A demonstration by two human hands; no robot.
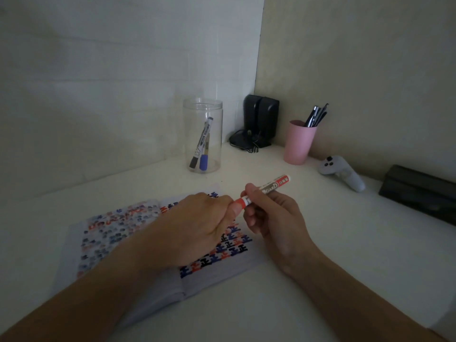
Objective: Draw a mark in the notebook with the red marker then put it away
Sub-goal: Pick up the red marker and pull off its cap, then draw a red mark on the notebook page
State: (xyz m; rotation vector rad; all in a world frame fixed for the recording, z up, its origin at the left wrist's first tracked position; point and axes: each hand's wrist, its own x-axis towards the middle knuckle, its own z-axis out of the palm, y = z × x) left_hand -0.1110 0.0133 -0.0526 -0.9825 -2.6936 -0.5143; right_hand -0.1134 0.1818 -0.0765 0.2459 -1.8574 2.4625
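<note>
An open notebook (103,233) lies on the white desk, its pages covered with red, blue and black marks. Both hands hold the red marker (271,185) above the notebook's right page. My right hand (269,215) is shut on the marker's white barrel, whose far end points up and to the right. My left hand (197,225) grips the red cap end at the marker's lower left. The left hand and forearm hide the middle of the notebook.
A clear plastic jar (202,135) with two markers stands behind the notebook. Farther right are black speakers (261,119) in the corner, a pink cup (299,141) of pens, a white controller (341,176) and a dark case (419,191).
</note>
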